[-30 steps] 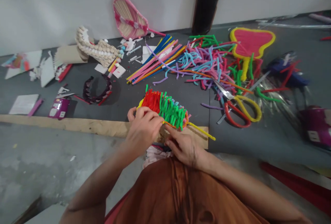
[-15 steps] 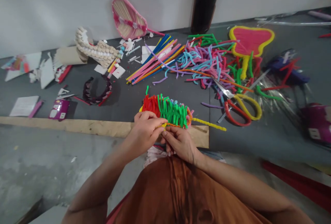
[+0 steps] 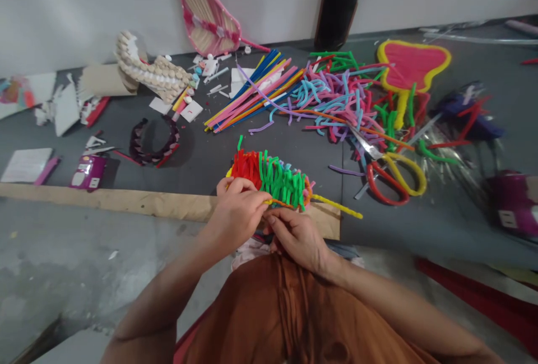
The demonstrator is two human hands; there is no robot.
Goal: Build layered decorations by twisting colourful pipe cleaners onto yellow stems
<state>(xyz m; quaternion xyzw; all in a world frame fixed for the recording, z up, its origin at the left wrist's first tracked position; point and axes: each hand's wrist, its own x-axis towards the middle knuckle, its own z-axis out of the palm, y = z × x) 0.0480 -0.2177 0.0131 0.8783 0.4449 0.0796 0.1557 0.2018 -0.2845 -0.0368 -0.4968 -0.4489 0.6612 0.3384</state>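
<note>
A pipe-cleaner craft piece (image 3: pixel 281 176) with red and green rows lies at the table's front edge, its yellow stem (image 3: pixel 338 206) pointing right. My left hand (image 3: pixel 239 204) grips its near edge, thumb and fingers pinched on a yellow and orange pipe cleaner there. Close beside it, my right hand (image 3: pixel 296 235) is closed just below the same edge, thumb against the curled fingers. What lies between the right fingertips is too small or hidden to name.
Scissors (image 3: pixel 389 179) with red and yellow handles lie to the right. Behind are a pile of cut pipe cleaners (image 3: pixel 332 95), a bundle of long ones (image 3: pixel 252 95) and a pink-and-yellow fan shape (image 3: pixel 414 64). A dark headband (image 3: pixel 155 143) lies left.
The view has shifted slightly. My left hand keeps its pinch on the piece's edge, while my right fingertips have drawn a little down and away from the left ones.
</note>
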